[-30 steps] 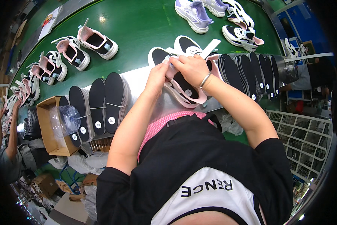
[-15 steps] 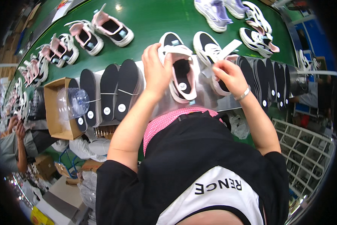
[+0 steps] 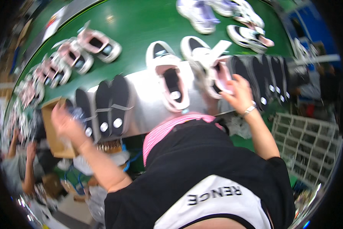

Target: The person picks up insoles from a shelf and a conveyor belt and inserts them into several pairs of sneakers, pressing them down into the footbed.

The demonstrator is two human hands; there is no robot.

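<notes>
Two white, black and pink sneakers stand side by side in front of me, heels toward me. The left sneaker has its opening spread, with a dark insole and a round white sticker showing inside. The right sneaker has a white flap sticking up. My right hand is at that shoe's heel, fingers apart, with nothing visible in them. Far to the left, my left hand, blurred by motion, is over a cardboard box with a clear plastic jug; whether it holds anything is unclear.
Tied bundles of black insoles stand left of the sneakers, more insoles to the right. Other sneakers line the green table; lilac sneakers lie at the back. A white wire rack stands at the right, a co-worker at the left.
My left hand has left the left sneaker and swung left to the box. My right hand has let go of the white flap and moved down to the right sneaker's heel.
</notes>
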